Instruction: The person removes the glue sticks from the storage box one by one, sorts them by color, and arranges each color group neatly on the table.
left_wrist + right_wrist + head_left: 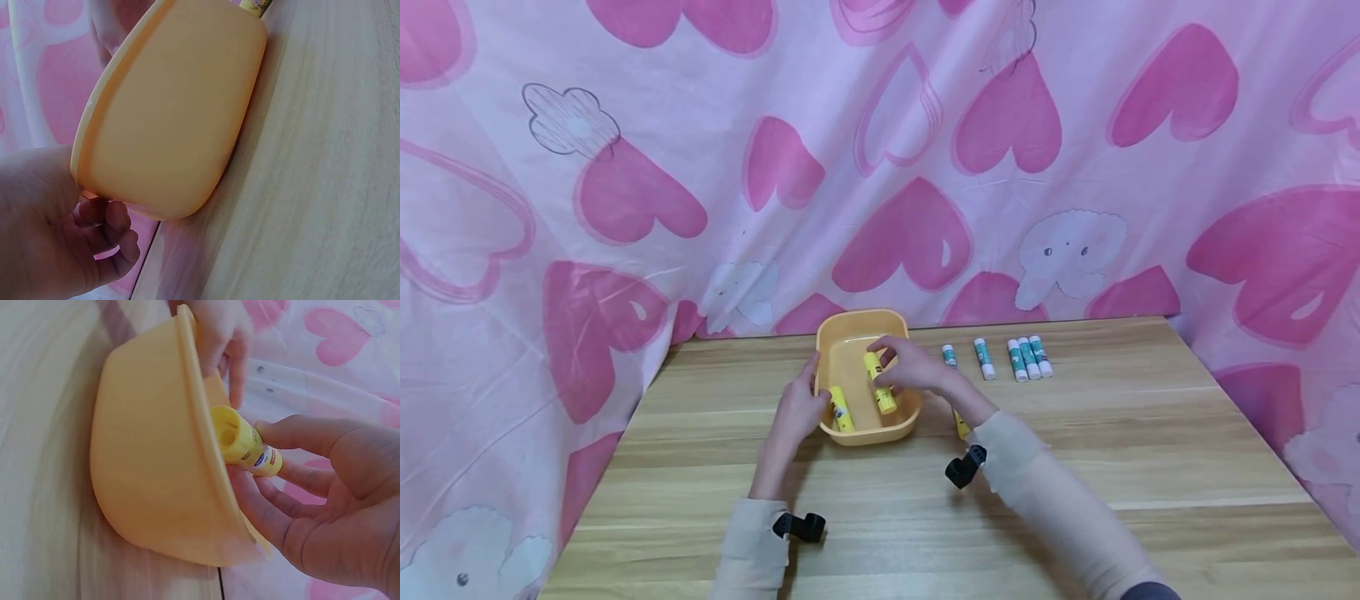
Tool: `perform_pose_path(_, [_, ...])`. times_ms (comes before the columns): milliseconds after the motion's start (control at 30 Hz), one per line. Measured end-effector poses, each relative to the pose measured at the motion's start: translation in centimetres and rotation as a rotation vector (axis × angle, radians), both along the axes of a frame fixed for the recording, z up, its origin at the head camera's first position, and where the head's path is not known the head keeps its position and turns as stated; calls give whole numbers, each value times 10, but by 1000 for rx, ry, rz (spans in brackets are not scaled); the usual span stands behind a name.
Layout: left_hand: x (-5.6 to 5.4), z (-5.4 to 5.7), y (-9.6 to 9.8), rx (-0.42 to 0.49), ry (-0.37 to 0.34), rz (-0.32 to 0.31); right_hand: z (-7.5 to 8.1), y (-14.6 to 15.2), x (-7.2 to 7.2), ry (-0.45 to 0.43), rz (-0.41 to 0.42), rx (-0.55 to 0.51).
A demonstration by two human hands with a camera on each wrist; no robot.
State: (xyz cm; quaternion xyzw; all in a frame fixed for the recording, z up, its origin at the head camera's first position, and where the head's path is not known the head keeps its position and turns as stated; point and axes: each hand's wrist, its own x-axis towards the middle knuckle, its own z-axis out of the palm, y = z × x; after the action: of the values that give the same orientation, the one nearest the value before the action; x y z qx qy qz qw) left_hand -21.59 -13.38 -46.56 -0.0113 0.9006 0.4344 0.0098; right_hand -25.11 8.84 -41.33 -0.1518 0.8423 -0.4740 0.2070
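Note:
A light orange plastic basin [853, 436] stands on the table. My left hand [797, 406] grips its left rim, with the thumb over the inner side and the fingers curled against the outside in the left wrist view. Inside the basin, one yellow glue stick [841, 408] lies at the near left. My right hand [910, 364] pinches another yellow glue stick [249, 442] between thumb and fingers, over the basin's right half. The right wrist view shows this stick tilted at the rim, one round end facing the camera.
Right of the basin, a yellow glue stick [961, 427] is partly hidden by the right forearm. Several teal and white glue sticks [984, 358] lie towards the back of the wooden table [1105, 450]. A pink heart-patterned cloth [895, 233] hangs behind the table.

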Motion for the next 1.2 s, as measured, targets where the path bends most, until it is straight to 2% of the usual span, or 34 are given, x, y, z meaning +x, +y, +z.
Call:
perform_pose_path(300, [0,-1,0,-8,23,-7,10,26,2,41,-54,41])
perform_pose_path(733, [-1,-3,-1,-21,13,-6,13,68,11,59,-83,-15])
perform_pose_path(933, [0,-2,0,-12,11,-5,11,89,15,64,-106,-1])
perform_pose_path(1200, [1,-1,0,-5,9,-1,2,115,19,59,-152,-10])
